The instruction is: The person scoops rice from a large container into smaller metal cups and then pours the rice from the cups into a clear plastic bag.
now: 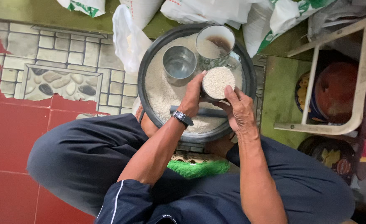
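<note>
I am crouched over a wide dark basin of white rice that sits on the floor, and both my hands are closed together around one small cup heaped level with rice. My left hand, the one with the wristwatch, grips the cup's left side, fingers curled round the wall. My right hand holds the right side, with the thumb resting on the rim. The cup is held just above the rice, near the middle of the basin. Behind it an empty metal cup stands upright in the rice, and just beside that a larger metal mug stands partly filled with rice. A dark flat tool lies on the rice below my hands. White sacks and a clear plastic bag crowd the far edge of the basin, and a round tin sits under a white frame to my right.
</note>
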